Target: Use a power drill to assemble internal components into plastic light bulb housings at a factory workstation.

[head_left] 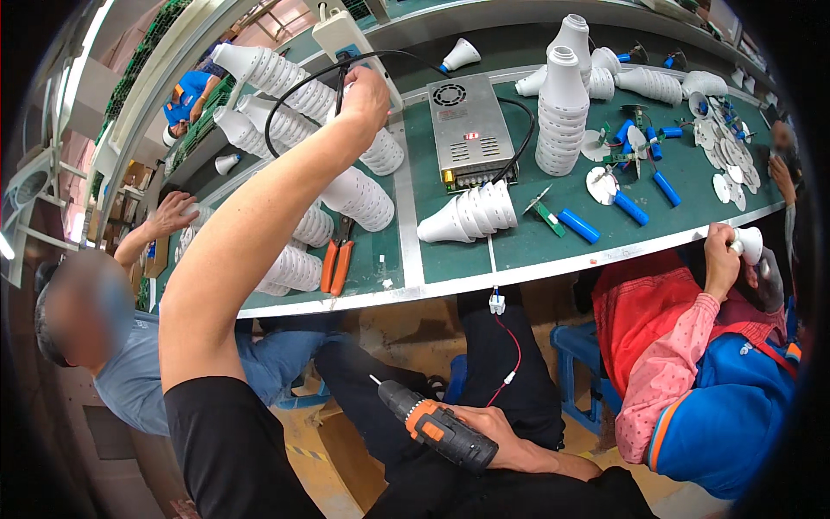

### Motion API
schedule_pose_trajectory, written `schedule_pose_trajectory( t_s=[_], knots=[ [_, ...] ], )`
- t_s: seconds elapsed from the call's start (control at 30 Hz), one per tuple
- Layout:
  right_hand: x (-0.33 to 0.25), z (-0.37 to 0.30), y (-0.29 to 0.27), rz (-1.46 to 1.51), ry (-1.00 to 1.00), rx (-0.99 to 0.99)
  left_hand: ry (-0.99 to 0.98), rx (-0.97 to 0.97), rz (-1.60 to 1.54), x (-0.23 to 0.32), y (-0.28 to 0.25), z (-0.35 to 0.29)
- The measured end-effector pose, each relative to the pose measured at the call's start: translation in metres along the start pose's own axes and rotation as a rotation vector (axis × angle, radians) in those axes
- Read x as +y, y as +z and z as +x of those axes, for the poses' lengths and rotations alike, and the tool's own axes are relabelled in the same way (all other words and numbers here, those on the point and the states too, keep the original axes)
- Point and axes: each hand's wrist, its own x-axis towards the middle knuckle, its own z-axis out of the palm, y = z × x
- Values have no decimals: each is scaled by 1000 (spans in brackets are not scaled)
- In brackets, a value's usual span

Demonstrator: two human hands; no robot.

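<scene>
My left hand (367,93) is reached out over the bench and closed around a black plug (342,69) at a white power strip (340,35); its fingertips are partly hidden. From there a black cable (285,104) loops about my wrist. Low over my lap, my right hand (494,432) grips a black and orange cordless drill (437,424), its bit pointing up and left. A thin red wire (519,346) runs up from near that hand to a small white terminal block (497,303) at the table edge. A metal power supply (471,130) sits on the bench.
Stacked white lamp housings (562,112) stand or lie around the bench. Orange-handled pliers (337,259) rest near its front edge. Blue cylindrical cells (579,227) and white discs (726,151) lie at right. Co-workers sit on both sides; the right one's hand (719,259) holds a lamp housing.
</scene>
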Motion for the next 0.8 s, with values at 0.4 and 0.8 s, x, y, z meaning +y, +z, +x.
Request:
schedule_pose_trajectory(
  t_s=[0.4,0.8],
  knots=[
    [4,-1,1,1,33,13,62,188,-540,13,26,-2],
    [-1,-2,3,-25,-24,27,73,381,-600,13,-1,-8]
  ],
)
